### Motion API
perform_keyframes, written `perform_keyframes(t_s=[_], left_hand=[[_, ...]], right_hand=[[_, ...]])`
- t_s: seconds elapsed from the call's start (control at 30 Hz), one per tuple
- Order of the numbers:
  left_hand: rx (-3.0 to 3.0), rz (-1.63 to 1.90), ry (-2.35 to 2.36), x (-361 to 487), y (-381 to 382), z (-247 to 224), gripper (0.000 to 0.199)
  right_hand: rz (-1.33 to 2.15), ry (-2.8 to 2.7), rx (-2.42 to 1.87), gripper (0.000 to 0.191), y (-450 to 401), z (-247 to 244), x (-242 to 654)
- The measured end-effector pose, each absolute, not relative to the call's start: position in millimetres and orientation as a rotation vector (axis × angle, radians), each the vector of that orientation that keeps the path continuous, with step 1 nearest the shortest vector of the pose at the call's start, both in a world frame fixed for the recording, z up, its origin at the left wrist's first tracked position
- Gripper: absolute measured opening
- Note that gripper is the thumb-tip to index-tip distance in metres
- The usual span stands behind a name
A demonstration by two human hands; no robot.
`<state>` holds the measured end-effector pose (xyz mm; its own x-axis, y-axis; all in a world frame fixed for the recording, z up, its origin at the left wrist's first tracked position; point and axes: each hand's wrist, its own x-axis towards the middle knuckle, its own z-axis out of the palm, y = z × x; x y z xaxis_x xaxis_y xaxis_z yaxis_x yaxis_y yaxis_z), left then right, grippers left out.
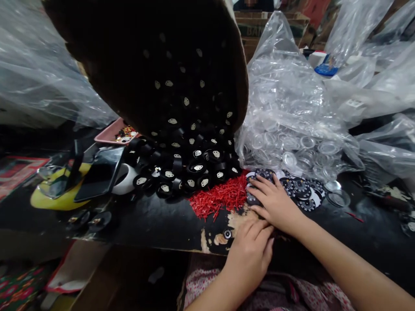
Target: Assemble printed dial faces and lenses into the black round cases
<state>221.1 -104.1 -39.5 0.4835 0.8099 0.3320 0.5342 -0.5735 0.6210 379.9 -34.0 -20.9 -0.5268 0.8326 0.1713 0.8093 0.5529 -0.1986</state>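
Observation:
My right hand [275,201] lies with fingers spread on a heap of black-and-white printed dial discs [300,188]. Just below it, at the bench edge, my left hand [251,246] has its fingers curled together; whatever they hold, if anything, is hidden. To the left of the discs is a pile of thin red pointers [218,196]. A small round dark part with a pale ring [227,234] rests on the worn patch left of my left hand. Behind the pointers are many black round housings [197,168] with white plates, spilling from a large dark sack [155,43].
Clear round covers [292,160] spill from a plastic bag [285,95] behind the discs. On the left stand a phone-like dark panel [99,172], a white ring [126,179], a yellow object [48,196] and two black round pieces [100,221]. Farther back sits a pink tray [108,134].

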Motion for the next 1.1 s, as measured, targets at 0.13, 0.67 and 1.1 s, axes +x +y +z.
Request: perform_keyframes(t_s=[0.13,0.67,1.1], left_hand=[[2.357,0.725,1.191,210,-111,-39,0.034],[2.232,0.911,1.436,172,-84,-26,0.026],[1.822,1.105,1.939,115,-2,-37,0.019]], right_hand=[[0.111,-2.544,-1.359,0.033,-61,-40,396],[0.048,-2.544,-1.263,0.046,-46,-47,420],[0.115,-2.152,-1.431,0.027,-68,-29,406]])
